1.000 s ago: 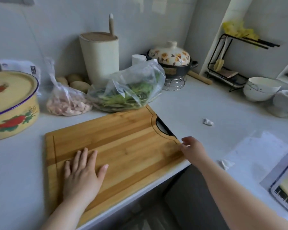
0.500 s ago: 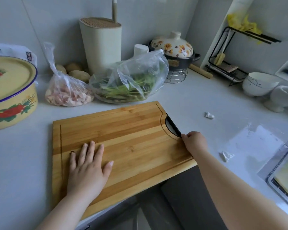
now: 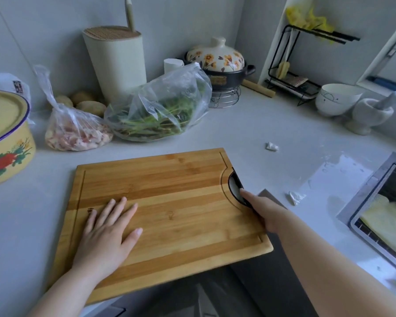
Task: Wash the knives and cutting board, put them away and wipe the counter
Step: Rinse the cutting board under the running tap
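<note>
My left hand [image 3: 105,234] lies flat on the board [image 3: 176,202], fingers straight and slightly spread, pressing it to the table [image 3: 249,124]. My right hand [image 3: 268,213] is at the board's cutout, its forefinger stretched onto something black there. Its other fingers are hidden, so I cannot tell whether they grip. Just right of them a grey corner shows, which is probably a knife [image 3: 269,195] lying under the board. The sink [image 3: 354,202] is well to the right of my right fingers, with paper scraps [image 3: 295,197] and a wet patch [image 3: 343,170] between. The board looks dry, so I judge that the washing has not started; storing and wiping also remain.
</note>
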`<state>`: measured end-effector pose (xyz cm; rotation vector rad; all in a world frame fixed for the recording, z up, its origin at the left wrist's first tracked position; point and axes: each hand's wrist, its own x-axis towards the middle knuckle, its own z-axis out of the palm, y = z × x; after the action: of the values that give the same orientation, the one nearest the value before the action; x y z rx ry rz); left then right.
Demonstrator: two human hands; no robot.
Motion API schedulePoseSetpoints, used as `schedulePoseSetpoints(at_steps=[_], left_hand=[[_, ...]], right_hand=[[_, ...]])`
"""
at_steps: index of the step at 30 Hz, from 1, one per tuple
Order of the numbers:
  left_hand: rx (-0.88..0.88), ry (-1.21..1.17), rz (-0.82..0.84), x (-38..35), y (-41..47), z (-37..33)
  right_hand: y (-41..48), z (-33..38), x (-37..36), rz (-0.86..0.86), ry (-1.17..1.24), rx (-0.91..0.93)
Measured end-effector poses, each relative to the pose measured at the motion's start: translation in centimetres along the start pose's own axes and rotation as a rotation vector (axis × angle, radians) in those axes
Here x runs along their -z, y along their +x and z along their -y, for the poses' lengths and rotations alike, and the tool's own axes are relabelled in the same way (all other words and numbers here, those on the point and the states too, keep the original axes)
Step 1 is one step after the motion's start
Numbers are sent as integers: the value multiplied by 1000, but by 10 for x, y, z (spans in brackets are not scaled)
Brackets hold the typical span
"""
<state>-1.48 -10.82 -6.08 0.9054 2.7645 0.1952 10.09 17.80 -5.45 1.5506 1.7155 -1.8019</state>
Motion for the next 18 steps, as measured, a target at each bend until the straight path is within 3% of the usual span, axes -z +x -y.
schedulePoseSetpoints(at_steps=[4,6,13,18], left_hand=[[-69,-89,2,-2,-6,10],[-85,-103,-6,-4,-8,12],[-106,-153,-47,-6,-8,12],[-109,-264,-59,-6,-7,10]], right_hand=[[-8,-18,7,220,-84,-111],[-8,-28,11,274,-39,-72],[-8,-29,4,175,277,116],[-13,-25,-1,114,214,130]])
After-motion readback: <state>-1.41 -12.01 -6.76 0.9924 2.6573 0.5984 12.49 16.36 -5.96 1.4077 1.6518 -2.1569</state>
